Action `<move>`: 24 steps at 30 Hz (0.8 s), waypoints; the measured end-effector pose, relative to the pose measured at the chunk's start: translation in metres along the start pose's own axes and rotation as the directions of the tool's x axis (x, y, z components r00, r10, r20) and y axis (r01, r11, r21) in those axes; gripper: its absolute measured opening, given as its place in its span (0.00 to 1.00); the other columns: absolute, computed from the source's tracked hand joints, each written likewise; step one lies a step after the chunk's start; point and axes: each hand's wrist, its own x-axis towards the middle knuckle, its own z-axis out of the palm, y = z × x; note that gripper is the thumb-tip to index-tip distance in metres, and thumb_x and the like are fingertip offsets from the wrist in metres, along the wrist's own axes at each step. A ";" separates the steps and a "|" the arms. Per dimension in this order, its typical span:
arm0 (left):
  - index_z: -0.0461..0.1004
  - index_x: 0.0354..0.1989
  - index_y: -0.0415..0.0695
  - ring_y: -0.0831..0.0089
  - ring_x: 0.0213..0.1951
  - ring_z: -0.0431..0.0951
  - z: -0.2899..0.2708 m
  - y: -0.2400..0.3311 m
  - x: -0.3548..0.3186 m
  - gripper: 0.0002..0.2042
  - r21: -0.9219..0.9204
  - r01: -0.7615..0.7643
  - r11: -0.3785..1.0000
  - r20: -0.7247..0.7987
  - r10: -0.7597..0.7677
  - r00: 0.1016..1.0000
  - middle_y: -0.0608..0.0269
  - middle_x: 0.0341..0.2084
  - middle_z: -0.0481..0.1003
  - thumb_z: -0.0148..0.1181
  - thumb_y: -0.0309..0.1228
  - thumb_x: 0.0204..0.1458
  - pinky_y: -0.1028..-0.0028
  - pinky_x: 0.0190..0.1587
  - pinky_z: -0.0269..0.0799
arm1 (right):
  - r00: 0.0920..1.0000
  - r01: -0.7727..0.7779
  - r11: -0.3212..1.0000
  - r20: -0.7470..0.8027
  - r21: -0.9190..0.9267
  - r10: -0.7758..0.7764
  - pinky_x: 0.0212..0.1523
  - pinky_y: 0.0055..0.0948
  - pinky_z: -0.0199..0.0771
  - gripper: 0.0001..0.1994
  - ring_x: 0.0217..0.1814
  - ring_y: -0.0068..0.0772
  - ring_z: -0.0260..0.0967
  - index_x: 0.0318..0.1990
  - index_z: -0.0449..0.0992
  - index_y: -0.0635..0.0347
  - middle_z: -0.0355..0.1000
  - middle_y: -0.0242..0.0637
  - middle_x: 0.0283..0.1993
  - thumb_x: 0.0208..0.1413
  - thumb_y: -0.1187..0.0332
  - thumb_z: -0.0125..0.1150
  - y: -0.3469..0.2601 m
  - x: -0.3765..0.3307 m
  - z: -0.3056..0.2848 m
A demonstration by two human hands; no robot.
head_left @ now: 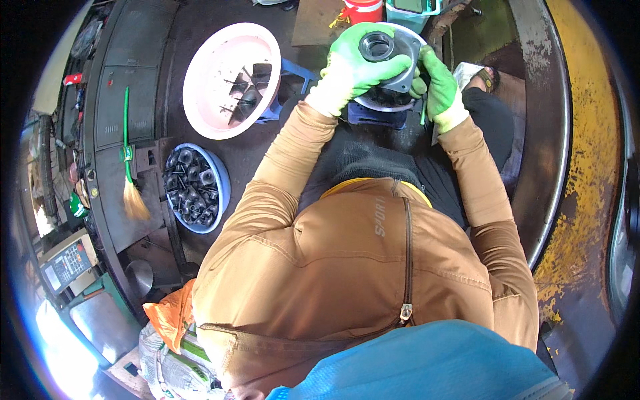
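- I see my left hand (350, 67), in a green glove, clamped over the top and left side of a grey metal casting (390, 57); the fingers curl across its upper face just below the round bore.
- My right hand (439, 87), also green-gloved, grips the casting's right edge, thumb side against the metal.
- The casting sits high in view, straight ahead of my chest, held over a blue stool (373, 115). It has a wide disc-shaped flange underneath and a raised hub with an open hole. Whether it rests on the stool or hangs free, I cannot tell.
- Both my forearms wear tan sleeves (280, 160) that run up from the lower part of the picture.
- To the left of my left arm lies a pink basin (207, 73) with a few dark metal pieces inside.
- Below the basin, near my left elbow, a blue bowl (222, 183) is packed with small dark metal parts.
- A green-handled brush (128, 153) lies on the dark worktop (127, 93) further left.
- A red and white container (363, 10) stands just beyond the casting.
- The floor (573, 220) on the right is rusty and yellow-stained.
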 end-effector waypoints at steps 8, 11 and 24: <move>0.74 0.42 0.37 0.77 0.35 0.79 0.037 0.009 -0.013 0.20 -0.159 -0.082 0.984 -0.166 0.055 0.985 0.62 0.33 0.79 0.75 0.26 0.41 0.77 0.40 0.76 | 0.813 0.524 0.492 0.236 -0.696 -0.532 0.60 0.35 0.66 0.24 0.60 0.39 0.66 0.60 0.66 0.60 0.69 0.43 0.57 0.57 0.67 0.60 0.044 0.003 -0.006; 0.74 0.42 0.38 0.76 0.36 0.79 0.051 0.009 -0.018 0.20 -0.158 -0.112 0.981 -0.211 0.077 0.974 0.61 0.34 0.79 0.75 0.26 0.40 0.76 0.41 0.76 | 0.705 0.616 0.404 0.244 -0.676 -0.666 0.57 0.32 0.67 0.19 0.56 0.35 0.67 0.58 0.66 0.61 0.70 0.41 0.54 0.60 0.67 0.56 0.050 0.011 -0.006; 0.76 0.42 0.41 0.74 0.43 0.77 0.026 0.017 -0.023 0.21 -0.004 -0.204 0.979 0.017 0.204 0.979 0.61 0.40 0.77 0.74 0.27 0.37 0.73 0.48 0.74 | 0.853 0.515 0.477 0.484 -0.712 -0.197 0.55 0.30 0.71 0.23 0.55 0.33 0.69 0.58 0.67 0.60 0.71 0.39 0.54 0.53 0.72 0.63 -0.001 -0.015 -0.002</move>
